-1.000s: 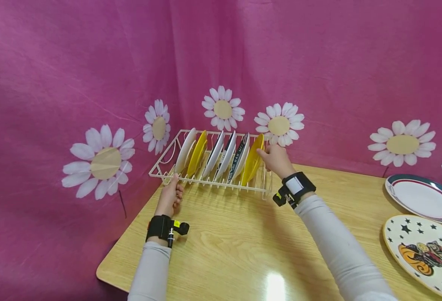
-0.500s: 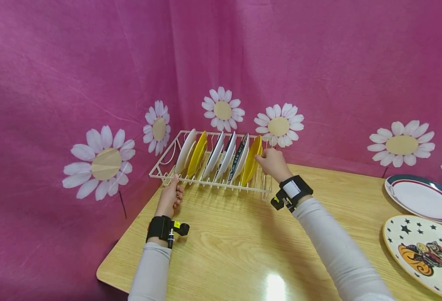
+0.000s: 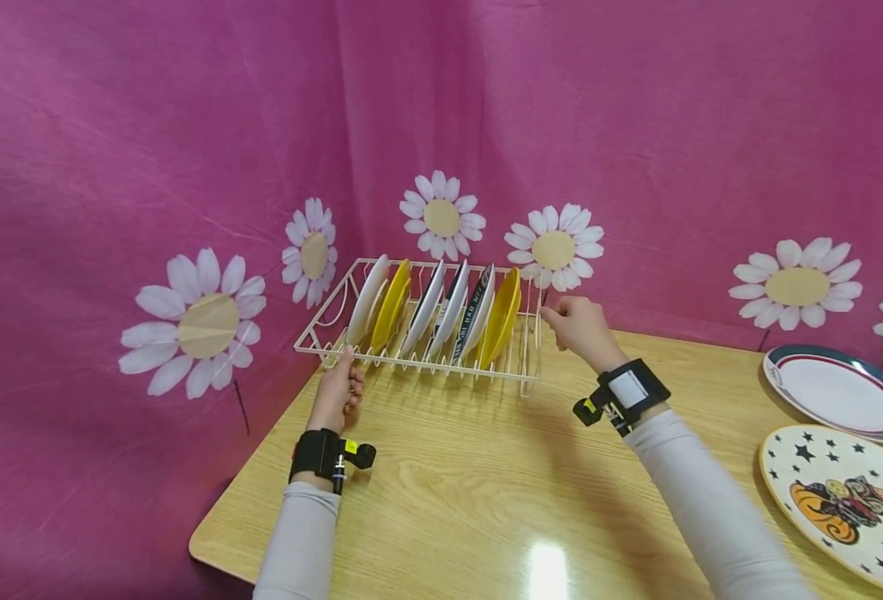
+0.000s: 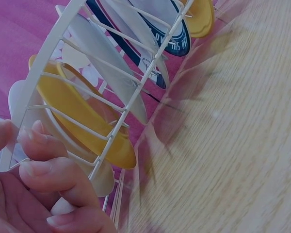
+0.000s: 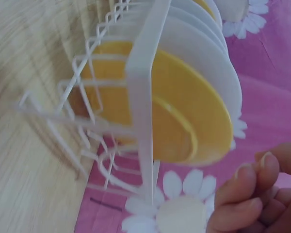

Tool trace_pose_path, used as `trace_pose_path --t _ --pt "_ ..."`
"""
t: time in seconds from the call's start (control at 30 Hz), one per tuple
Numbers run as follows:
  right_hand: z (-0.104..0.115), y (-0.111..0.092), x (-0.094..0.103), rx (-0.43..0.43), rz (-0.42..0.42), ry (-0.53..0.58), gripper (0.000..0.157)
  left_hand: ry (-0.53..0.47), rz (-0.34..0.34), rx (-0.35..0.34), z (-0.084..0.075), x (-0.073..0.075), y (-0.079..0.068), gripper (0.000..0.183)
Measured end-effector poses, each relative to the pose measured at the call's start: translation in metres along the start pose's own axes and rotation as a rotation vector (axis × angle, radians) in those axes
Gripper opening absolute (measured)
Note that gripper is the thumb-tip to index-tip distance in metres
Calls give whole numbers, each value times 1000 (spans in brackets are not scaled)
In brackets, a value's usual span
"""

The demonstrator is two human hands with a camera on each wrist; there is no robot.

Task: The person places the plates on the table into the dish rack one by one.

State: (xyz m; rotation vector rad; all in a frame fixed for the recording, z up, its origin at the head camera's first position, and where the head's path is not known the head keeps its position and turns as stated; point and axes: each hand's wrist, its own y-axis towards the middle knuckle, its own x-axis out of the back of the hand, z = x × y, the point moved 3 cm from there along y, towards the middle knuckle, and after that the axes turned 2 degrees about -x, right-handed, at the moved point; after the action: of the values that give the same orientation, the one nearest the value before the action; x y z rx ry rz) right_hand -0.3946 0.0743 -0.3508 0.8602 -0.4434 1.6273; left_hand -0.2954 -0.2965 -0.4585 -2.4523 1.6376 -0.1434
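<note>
A white wire dish rack point(image 3: 418, 364) stands at the back left of the table. Upright in its slots lean a white plate point(image 3: 368, 300), a yellow plate point(image 3: 390, 310), several white plates with dark patterned faces point(image 3: 479, 317), and a second yellow plate point(image 3: 499, 321) toward the right end. My left hand point(image 3: 336, 396) holds the rack's front rail near its left corner, thumb on top and fingers curled below. Just off the rack's right end, my right hand point(image 3: 579, 329) has loosely curled fingers with nothing in them. In the right wrist view a gap separates these fingers from the yellow plate point(image 5: 184, 107).
On the wooden table point(image 3: 449, 483) at the right lie a white plate with a green and red rim point(image 3: 835, 392) and a cream plate with stars and an owl picture point(image 3: 876, 546). A pink flowered curtain point(image 3: 636, 125) hangs close behind the rack.
My right hand has let go of the right-hand yellow plate and moved right, away from it. That plate stays leaning in the rack. The left hand keeps its place on the rail.
</note>
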Motion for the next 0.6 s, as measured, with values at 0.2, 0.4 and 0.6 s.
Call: trace_pose_path --t 0.2,0.4,0.6 --pt "-35 -15 26 -27 -32 -29 40 21 1 7 -1 1 0 58" --pt "-85 -32 49 -67 -55 -60 44 22 0 14 -1 1 0 57" --pt "-141 -52 73 -160 -41 -72 45 19 0 28 1 1 -1 58"
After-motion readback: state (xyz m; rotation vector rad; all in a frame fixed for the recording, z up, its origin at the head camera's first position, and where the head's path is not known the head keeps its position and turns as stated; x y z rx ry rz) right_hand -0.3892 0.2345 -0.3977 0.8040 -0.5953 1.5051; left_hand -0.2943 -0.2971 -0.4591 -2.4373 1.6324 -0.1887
